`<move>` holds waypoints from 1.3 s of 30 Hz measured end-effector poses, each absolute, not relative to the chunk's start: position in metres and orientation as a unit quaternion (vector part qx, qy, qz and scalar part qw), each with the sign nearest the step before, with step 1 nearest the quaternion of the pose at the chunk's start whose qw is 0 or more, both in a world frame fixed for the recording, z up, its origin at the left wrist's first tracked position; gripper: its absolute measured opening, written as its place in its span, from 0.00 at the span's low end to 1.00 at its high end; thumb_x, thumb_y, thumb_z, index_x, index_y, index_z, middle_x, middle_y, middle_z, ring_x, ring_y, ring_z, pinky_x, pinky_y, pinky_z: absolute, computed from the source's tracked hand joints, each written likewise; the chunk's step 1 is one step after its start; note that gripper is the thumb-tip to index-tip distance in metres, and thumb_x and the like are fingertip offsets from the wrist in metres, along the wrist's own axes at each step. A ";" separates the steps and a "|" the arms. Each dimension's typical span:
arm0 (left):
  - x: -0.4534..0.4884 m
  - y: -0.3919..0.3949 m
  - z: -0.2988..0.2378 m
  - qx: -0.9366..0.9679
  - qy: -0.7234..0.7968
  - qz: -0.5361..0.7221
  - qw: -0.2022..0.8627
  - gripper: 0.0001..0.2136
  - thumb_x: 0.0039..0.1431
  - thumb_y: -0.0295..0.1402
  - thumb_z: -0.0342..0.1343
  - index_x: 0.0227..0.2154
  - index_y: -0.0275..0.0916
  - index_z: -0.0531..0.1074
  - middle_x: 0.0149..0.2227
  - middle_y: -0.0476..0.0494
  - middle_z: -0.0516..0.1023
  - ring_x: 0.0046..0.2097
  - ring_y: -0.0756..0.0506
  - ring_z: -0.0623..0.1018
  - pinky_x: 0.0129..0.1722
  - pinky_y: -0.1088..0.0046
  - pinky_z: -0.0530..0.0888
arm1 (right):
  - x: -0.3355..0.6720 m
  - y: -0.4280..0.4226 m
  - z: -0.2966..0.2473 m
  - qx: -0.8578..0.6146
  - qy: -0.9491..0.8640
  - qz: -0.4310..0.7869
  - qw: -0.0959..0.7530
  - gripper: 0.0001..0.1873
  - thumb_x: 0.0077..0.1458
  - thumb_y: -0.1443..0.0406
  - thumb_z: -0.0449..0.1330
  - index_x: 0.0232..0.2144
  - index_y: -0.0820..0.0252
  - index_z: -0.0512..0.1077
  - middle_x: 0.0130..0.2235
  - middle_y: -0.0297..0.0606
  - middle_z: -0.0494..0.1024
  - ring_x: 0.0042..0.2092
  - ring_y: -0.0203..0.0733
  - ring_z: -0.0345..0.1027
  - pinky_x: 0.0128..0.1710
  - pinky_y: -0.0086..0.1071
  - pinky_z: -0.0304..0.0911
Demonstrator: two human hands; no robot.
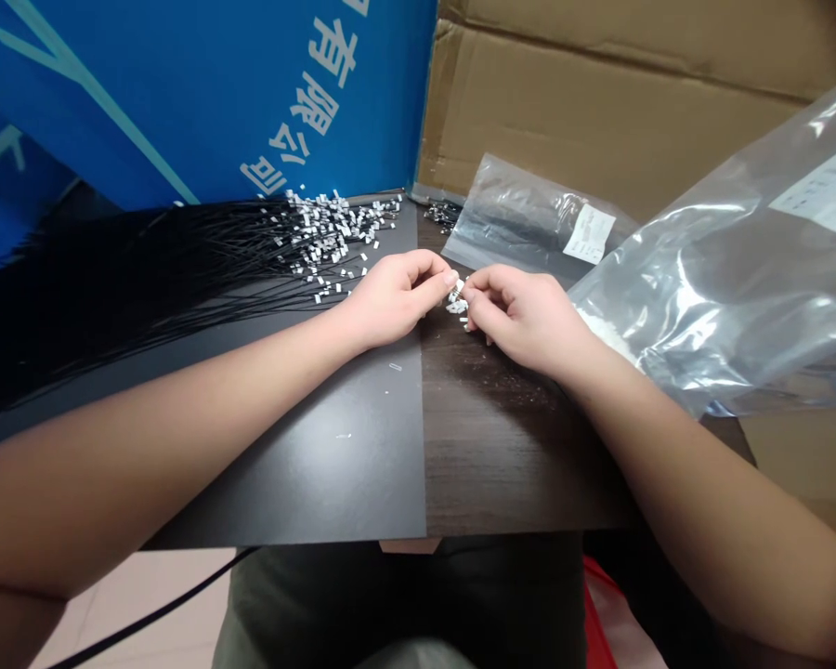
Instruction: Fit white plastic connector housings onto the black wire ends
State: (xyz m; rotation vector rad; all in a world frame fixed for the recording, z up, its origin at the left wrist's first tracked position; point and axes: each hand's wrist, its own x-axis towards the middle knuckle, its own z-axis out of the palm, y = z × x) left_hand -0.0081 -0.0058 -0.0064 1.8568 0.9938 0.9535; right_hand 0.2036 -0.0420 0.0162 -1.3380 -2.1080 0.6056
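A few small white pieces (457, 305) are seen between the fingertips of the left hand (400, 299) and the right hand (522, 314), just below the point where the two nearly meet, over the dark brown wood-grain tabletop (502, 455). Each hand is closed in a pinch, thumb against forefinger; what is pinched is too small to be made out.

To the right, a large clear plastic bag (711, 288) is spread near the right forearm; white contents (609, 336) are seen at its lower left, and a white printed label (826, 197) is borne high on it. Behind the hands, a flatter clear plastic bag (529, 212) with a white label (589, 233) is leaned toward a brown cardboard box (599, 111); its contents cannot be told. Beyond the left hand, long thin black cables (160, 246) are bunched, tipped with small white connectors (329, 228).
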 end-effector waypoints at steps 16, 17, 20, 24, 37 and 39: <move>-0.010 -0.003 -0.007 0.736 0.384 0.375 0.412 0.12 0.68 0.43 0.60 0.36 0.38 0.77 0.32 0.45 0.79 0.34 0.47 0.75 0.35 0.68 0.71 | 0.201 -0.043 0.016 -0.504 -0.756 0.276 0.312 0.06 0.65 0.65 0.60 0.34 0.57 0.75 0.28 0.34 0.82 0.30 0.39 0.73 0.36 0.35 0.63; -0.010 -0.003 -0.007 0.734 0.383 0.375 0.418 0.12 0.68 0.43 0.60 0.35 0.38 0.77 0.31 0.45 0.79 0.33 0.47 0.75 0.35 0.68 0.72 | 0.201 -0.043 0.016 -0.504 -0.756 0.277 0.313 0.06 0.65 0.65 0.60 0.34 0.57 0.75 0.28 0.34 0.82 0.30 0.39 0.73 0.36 0.34 0.63; -0.010 -0.002 -0.007 0.725 0.376 0.379 0.435 0.13 0.67 0.43 0.61 0.34 0.38 0.77 0.31 0.45 0.79 0.32 0.48 0.74 0.34 0.69 0.72 | 0.200 -0.043 0.014 -0.507 -0.752 0.276 0.320 0.05 0.64 0.67 0.59 0.35 0.57 0.75 0.27 0.33 0.82 0.30 0.38 0.74 0.36 0.34 0.64; -0.010 -0.001 -0.008 0.717 0.372 0.384 0.447 0.15 0.66 0.46 0.63 0.34 0.38 0.77 0.30 0.46 0.78 0.30 0.49 0.73 0.32 0.70 0.71 | 0.198 -0.043 0.011 -0.513 -0.743 0.277 0.328 0.06 0.64 0.68 0.59 0.36 0.56 0.75 0.28 0.32 0.82 0.30 0.38 0.75 0.36 0.33 0.64; -0.009 -0.002 -0.007 0.718 0.380 0.383 0.440 0.14 0.67 0.44 0.63 0.34 0.37 0.77 0.30 0.46 0.78 0.30 0.50 0.73 0.32 0.72 0.70 | 0.195 -0.045 0.013 -0.519 -0.735 0.284 0.332 0.06 0.64 0.68 0.58 0.36 0.57 0.75 0.28 0.32 0.82 0.30 0.38 0.75 0.36 0.33 0.65; -0.009 -0.002 -0.007 0.721 0.381 0.382 0.436 0.13 0.67 0.43 0.62 0.34 0.37 0.77 0.30 0.46 0.78 0.30 0.49 0.73 0.32 0.72 0.70 | 0.195 -0.044 0.012 -0.517 -0.736 0.283 0.334 0.06 0.64 0.68 0.58 0.36 0.57 0.75 0.28 0.31 0.82 0.30 0.38 0.75 0.36 0.33 0.65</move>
